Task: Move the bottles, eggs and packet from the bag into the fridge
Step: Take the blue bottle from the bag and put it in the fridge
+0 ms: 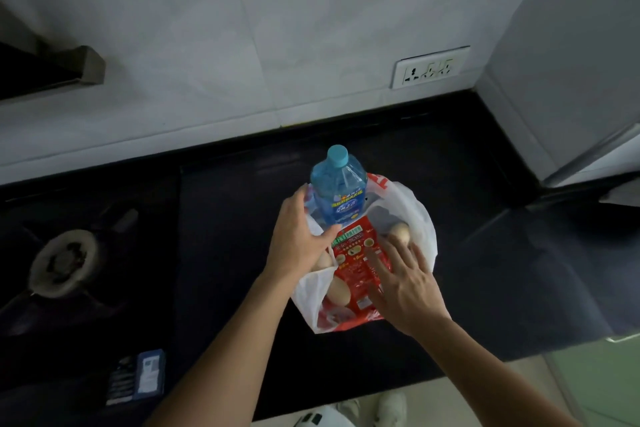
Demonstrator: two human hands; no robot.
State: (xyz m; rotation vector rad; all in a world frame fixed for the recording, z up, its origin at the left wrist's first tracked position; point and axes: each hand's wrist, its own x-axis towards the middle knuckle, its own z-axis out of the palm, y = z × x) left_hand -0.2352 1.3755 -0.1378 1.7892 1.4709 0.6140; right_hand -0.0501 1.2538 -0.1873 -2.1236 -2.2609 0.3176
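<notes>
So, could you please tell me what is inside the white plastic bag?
A blue bottle, a red packet and eggs show; whatever lies beneath the packet is hidden.

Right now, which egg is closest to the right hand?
The egg at the bag's far right, right of the red packet, by the right hand's fingertips; the other eggs lie left of the packet.

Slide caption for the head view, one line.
Left hand at the rim of the white bag beside the blue bottle; right hand on the red packet, eggs beside it.

Txt on bottle (341,206), packet (353,263) too blurred.
</notes>
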